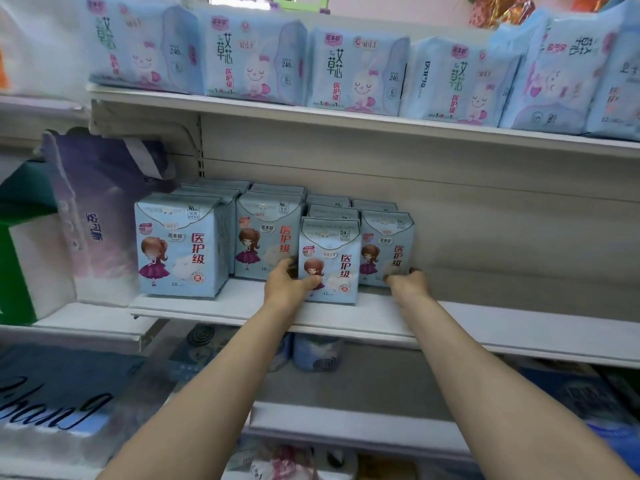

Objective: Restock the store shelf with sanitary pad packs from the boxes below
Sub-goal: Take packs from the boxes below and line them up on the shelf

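Light-blue sanitary pad packs with a cartoon girl stand in rows on the middle white shelf (214,308). My left hand (285,284) grips the left side of the front small pack (332,261), thumb on its face. My right hand (407,284) grips the lower right corner of the pack beside it (389,245), fingers round its right edge. Two taller packs (180,244) (266,233) stand further left, with more packs behind all of them.
The right half of the middle shelf (519,289) is bare. The upper shelf (311,110) carries several flat blue rabbit-print packs (356,69). A purple bag (100,216) and green-white box (24,258) stand to the left. Lower shelves hold dim goods.
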Action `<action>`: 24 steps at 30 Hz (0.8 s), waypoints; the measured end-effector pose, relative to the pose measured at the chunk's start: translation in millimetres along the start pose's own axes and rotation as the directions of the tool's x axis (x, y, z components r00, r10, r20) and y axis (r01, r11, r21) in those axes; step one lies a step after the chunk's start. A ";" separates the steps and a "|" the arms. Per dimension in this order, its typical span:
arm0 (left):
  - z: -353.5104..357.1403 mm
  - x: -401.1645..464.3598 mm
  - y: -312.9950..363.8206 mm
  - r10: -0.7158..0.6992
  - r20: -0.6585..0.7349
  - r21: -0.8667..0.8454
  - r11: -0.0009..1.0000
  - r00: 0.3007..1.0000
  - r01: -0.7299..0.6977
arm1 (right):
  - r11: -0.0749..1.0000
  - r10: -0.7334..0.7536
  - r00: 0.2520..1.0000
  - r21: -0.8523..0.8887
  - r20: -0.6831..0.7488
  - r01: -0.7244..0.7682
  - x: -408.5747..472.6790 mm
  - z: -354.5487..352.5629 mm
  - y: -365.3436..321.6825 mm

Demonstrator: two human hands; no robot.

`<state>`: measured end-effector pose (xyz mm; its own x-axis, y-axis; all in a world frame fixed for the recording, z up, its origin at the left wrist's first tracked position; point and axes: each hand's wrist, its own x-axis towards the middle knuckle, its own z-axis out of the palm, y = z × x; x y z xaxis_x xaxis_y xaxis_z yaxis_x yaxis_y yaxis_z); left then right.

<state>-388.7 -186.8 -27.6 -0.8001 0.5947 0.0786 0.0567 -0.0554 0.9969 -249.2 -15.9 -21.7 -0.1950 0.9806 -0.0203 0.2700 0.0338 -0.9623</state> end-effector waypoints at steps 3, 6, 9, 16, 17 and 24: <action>-4.7 -3.3 -2.2 -0.001 0.015 -0.003 1.000 1.000 0.001 | 1.000 0.007 1.000 0.014 -0.021 -0.007 -14.8 -2.4 0.3; -10.8 -9.2 -1.7 -0.008 0.037 0.010 1.000 0.999 0.008 | 1.000 0.006 0.999 0.022 -0.046 -0.005 -34.2 -3.1 0.7; -16.4 -18.2 0.2 -0.021 0.052 0.011 1.000 0.998 0.020 | 0.999 0.011 0.999 0.046 -0.043 -0.009 -55.8 -2.5 0.0; -30.5 -40.1 -4.5 -0.058 0.065 0.008 0.998 0.996 0.058 | 0.996 -0.011 1.000 0.089 0.018 0.010 -115.5 1.4 -2.2; -31.6 -43.0 -4.2 -0.060 0.061 0.002 0.998 0.996 0.060 | 0.995 -0.015 1.000 0.100 0.023 0.012 -122.8 3.1 -1.9; -47.4 -74.0 -17.9 -0.071 0.038 -0.124 0.989 0.997 0.075 | 0.984 -0.029 0.997 0.179 0.065 0.016 -171.5 19.9 19.3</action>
<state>-358.8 -267.8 -51.7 -0.7791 0.6269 0.0078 -0.0783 -0.1098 0.9909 -229.3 -187.3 -42.2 -0.2639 0.9645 -0.0105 0.0931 0.0147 -0.9955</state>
